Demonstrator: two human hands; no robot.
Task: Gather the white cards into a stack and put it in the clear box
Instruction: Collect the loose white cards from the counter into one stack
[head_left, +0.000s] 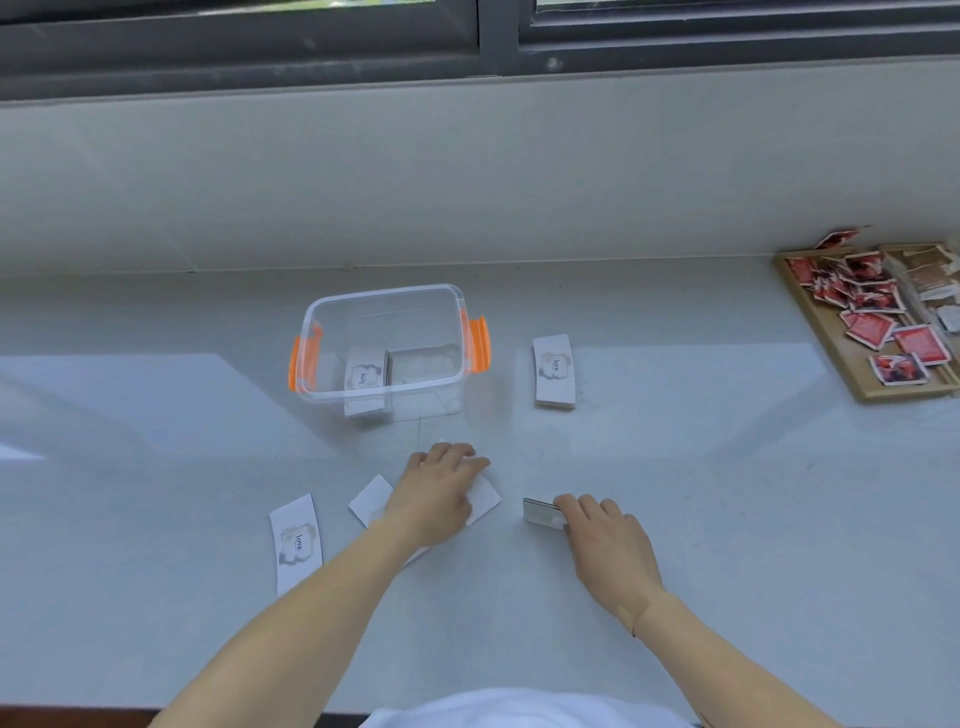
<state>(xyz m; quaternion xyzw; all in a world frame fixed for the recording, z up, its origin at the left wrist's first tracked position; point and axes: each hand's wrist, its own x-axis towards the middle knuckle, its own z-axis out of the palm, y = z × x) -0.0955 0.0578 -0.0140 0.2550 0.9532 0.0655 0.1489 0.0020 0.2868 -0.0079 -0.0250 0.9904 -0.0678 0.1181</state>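
Nearest, the pale bench (727, 519) edge runs along the bottom, with bare surface on both sides of the forearms. Right hand (605, 535) is pinched on a thin stack of cards (540, 512), held on edge and touching the bench. Left hand (436, 493) lies flat, fingers spread, pressing on loose white cards (483, 496) that fan out from under the palm; one corner (371, 499) pokes out to its left. A single "love" card (296, 543) lies face up just left of that, apart from the hand. Open bench between the two hands and wide bare room to the far left.

Further back, the clear box (384, 353) with orange latches (480, 343) stands lid off, near the left hand but not touching. Inside it a small card stack (363, 374) sits on the bottom, left of centre, with something pale beside it that is too blurred to tell. Right of the box, well apart, another card stack (555, 371) lies flat. Far right, a wooden tray (821, 332) holds red packets (872, 306), partly cut by the frame edge. Behind, a low wall and window frame (498, 47) close off the bench.
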